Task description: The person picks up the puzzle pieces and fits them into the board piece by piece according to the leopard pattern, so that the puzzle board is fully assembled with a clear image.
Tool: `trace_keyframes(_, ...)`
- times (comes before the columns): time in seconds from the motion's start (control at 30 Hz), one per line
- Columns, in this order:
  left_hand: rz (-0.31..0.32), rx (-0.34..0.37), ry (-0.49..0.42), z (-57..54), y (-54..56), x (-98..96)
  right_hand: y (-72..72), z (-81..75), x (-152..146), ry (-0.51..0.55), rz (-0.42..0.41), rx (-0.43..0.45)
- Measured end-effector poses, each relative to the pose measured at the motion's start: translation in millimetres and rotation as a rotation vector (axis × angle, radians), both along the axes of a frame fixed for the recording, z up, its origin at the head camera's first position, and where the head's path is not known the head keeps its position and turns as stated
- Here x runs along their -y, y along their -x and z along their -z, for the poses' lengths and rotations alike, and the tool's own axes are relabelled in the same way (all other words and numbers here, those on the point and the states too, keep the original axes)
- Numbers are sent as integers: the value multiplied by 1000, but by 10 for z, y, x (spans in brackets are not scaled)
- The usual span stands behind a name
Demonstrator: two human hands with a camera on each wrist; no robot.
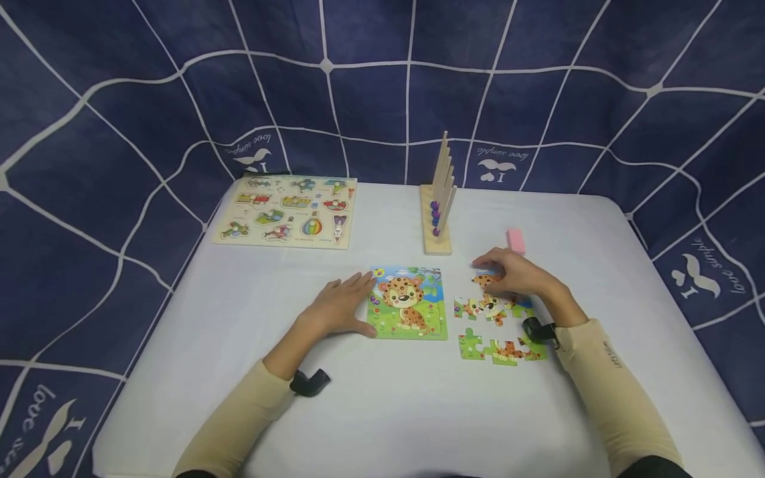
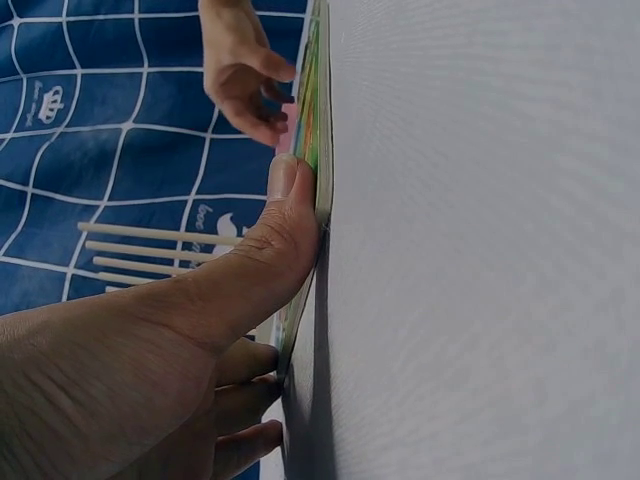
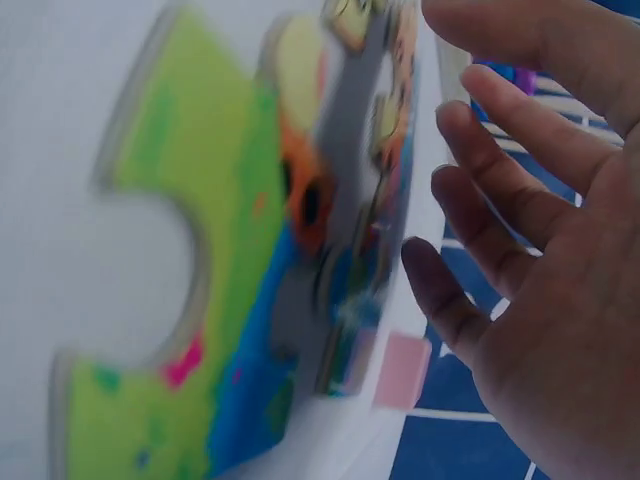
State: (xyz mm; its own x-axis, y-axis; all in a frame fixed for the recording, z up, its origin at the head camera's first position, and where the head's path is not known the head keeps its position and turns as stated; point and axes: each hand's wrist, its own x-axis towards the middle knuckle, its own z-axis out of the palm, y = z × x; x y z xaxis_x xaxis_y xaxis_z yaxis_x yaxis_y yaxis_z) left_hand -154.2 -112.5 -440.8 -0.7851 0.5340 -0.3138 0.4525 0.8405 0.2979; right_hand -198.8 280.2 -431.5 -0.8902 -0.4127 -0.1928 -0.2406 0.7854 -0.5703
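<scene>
On the white table lies a square picture board [image 1: 412,305] showing a leopard cub. My left hand [image 1: 337,305] rests against its left side, thumb at the lower left corner and fingers spread along the upper part. The left wrist view shows the thumb [image 2: 285,215] right at the board's edge. To the right, my right hand [image 1: 518,273] is over loose jigsaw pieces [image 1: 490,307] with leopard parts on them, fingers loosely bent. Nothing shows between those fingers in the right wrist view, where a green and blue piece [image 3: 240,200] lies close by. The hand covers part of the upper pieces.
A lower row of pieces [image 1: 471,345] lies nearer the front. Behind the right hand stands a pink block [image 1: 516,241]. A wooden stand [image 1: 438,247] with upright pegs and small beads is at the back, and a wooden knob puzzle [image 1: 277,232] lies at back left.
</scene>
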Motion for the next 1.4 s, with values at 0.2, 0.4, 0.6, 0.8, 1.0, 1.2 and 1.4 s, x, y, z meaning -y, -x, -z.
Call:
trace_keyframes(0.2,4,-5,12,15,1,-10,12,46,-90,-20,9,26)
trace_keyframes(0.4,12,-6,18,14,7,-27,51,57,-164,-2,55,69)
trace_keyframes(0.6,13,-4,18,29,20,-27,54,49,-190,-6,58,59)
trace_keyframes(0.8,7,-2,12,30,20,-16,43,39,-176,0,53,28)
trace_keyframes(1.0,-1,1,2,-3,6,-11,65,90,-169,14,59,-24)
trace_keyframes(1.2,4,-3,1,13,20,-1,54,101,-149,22,18,-55)
trace_keyframes(1.4,5,-1,6,29,26,0,44,123,-123,-11,22,-61)
